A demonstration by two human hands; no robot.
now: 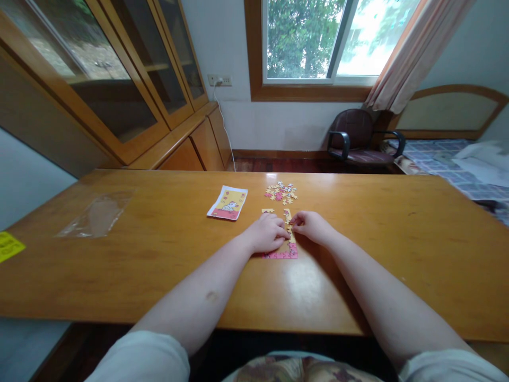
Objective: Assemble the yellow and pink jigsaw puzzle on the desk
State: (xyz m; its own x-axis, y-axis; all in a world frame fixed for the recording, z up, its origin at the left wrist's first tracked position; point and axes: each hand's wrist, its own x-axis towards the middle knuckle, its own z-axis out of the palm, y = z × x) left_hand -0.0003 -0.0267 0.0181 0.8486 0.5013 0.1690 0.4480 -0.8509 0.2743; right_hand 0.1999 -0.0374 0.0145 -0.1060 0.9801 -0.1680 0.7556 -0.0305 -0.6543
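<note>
A partly joined puzzle border (280, 255) lies on the wooden table, pink along its near edge and yellow up its right side. My left hand (267, 233) rests over the border's left part and inside, fingers spread, hiding pieces beneath. At the border's right side, my right hand (312, 225) has its thumb and fingertips pinched together; whatever is between them is too small to make out. Beyond both hands sits a loose heap of puzzle pieces (280, 192), yellow, pink and white. A picture card (228, 203) with a white animal on yellow and pink lies left of the heap.
On the table (159, 276), a clear plastic bag (97, 215) lies at the left and a yellow label (10, 246) at the far left edge. Beyond are a glass-door cabinet (167, 114), an office chair (356, 138) and a bed (449, 154).
</note>
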